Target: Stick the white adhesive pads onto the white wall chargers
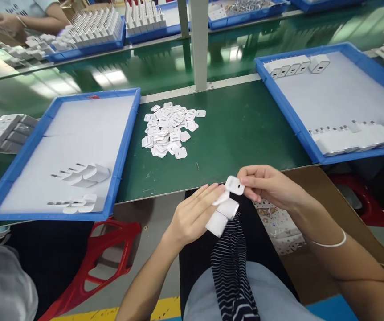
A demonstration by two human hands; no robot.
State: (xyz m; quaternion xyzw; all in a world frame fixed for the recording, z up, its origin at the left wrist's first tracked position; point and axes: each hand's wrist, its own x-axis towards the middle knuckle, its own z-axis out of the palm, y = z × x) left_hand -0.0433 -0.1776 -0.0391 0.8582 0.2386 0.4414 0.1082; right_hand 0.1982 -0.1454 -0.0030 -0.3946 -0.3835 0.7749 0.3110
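My left hand [192, 214] holds a white charger body [222, 216] over my lap, just below the green table's front edge. My right hand [268, 185] pinches a small white square cover plate [234, 185] right above that charger body, touching it or nearly so. A heap of the same white cover plates [168, 129] lies on the green table [238, 133] ahead of my hands. A blue tray [127, 133] at the left holds a few finished white chargers [85, 174]. Another blue tray [299, 125] at the right holds rows of white charger bodies [355, 136].
A grey post [199, 44] rises behind the heap. More blue trays of white parts [91, 29] sit across a green conveyor belt, where another person's arms [21, 18] show at the top left. A red stool [105, 249] stands at my left, a cardboard box [328, 200] at my right.
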